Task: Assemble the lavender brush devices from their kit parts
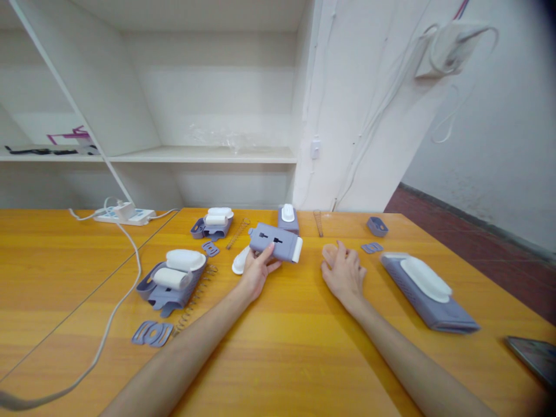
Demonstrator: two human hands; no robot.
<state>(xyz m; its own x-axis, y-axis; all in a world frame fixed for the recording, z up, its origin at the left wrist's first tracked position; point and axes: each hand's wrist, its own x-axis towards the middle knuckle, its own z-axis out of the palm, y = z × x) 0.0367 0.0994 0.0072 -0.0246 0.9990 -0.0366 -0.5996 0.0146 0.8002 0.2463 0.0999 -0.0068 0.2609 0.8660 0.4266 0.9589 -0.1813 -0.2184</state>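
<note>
My left hand [256, 272] is closed around a grey-purple plastic housing [278, 243] with two dark keyhole slots and a white end, raised over the table. Beneath that wrist, partly hidden, lies a white oval ribbed part [239, 262]. My right hand [345, 272] rests low at the table, its thumb and forefinger around a small translucent round piece [330, 253]. The piece's far details are too small to make out. Behind the held housing stands another grey-purple housing [293, 221] with a white oval part on it.
At left are two part-filled grey-purple housings [191, 289], coil springs [194, 301] and flat grey cut-outs [152, 334]. At right lie a long grey unit [428, 295], a grey cap [377, 226], and a phone-like dark slab [534, 356]. A white cable [125, 298] trails from a power strip [125, 215].
</note>
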